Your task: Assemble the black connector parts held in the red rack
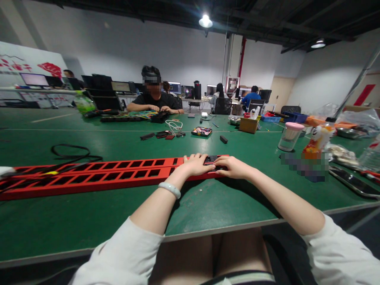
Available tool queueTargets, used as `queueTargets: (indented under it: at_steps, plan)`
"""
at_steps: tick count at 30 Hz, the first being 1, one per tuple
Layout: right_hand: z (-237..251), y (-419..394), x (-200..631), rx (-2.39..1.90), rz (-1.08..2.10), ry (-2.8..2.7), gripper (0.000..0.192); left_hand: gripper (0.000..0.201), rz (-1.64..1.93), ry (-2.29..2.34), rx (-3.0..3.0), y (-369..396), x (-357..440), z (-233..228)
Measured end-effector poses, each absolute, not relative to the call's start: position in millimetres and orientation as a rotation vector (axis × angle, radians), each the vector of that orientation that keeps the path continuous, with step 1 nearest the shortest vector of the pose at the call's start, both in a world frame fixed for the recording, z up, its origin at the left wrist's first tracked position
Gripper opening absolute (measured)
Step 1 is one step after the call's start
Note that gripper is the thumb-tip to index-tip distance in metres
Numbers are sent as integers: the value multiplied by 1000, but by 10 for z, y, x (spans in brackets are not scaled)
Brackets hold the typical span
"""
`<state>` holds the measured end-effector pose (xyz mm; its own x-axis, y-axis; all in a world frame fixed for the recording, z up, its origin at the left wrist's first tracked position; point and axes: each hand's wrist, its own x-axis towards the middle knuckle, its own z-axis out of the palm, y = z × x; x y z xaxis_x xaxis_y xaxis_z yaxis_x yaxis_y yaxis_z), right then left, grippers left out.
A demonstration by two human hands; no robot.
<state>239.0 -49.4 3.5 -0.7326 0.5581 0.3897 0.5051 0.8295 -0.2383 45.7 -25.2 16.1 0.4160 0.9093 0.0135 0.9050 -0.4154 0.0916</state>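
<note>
A long red slotted frame (97,174) with two rows of rectangular openings lies across the green table. At its right end sits a black module (211,159), partly covered by my fingers. My left hand (196,164) lies over the frame beside the module, its fingers spread over the far side and its thumb reaching toward my right hand. With fingers bent, my right hand (230,167) grips the module from the right; its fingertips almost meet my left thumb. The contact under the fingers is partly hidden.
A black cable (71,152) trails over the frame's left part. Beyond it are small dark parts (166,134), a tray of small pieces (202,131) and a black block (223,139). To the right stand a pink-lidded cup (290,136) and a phone (354,182). A person (154,97) works opposite.
</note>
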Motion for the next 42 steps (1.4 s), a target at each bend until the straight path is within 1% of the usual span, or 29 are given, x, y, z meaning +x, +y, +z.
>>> queueTargets:
  at_steps: [42]
  plan:
    - [24,-485,2393,-787,179,-2562,31,80,79,1658,2603,-212,448,120]
